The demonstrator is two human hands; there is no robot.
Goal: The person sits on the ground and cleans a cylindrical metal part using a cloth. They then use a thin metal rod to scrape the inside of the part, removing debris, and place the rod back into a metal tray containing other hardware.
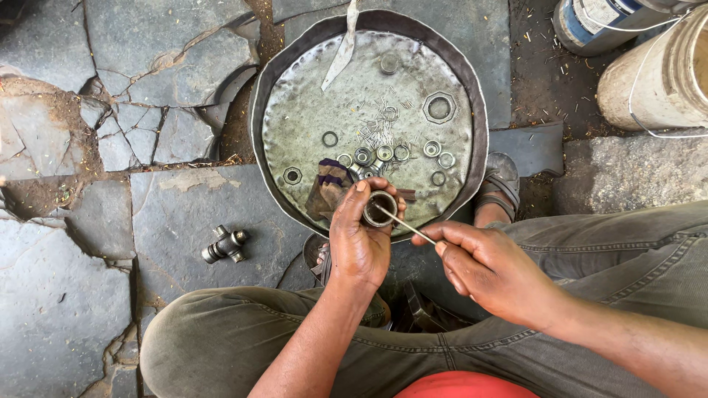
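on the cracked stone floor at the left lies one metal cross joint. the left hand has its grip closed around one bearing cup, held over the near rim of one round metal pan. the pan holds roughly ten more cups and rings, one large hex nut, one rag and loose needle rollers, too small to count. the right hand pinches one thin rod, tip in the cup. two buckets stand at the far right.
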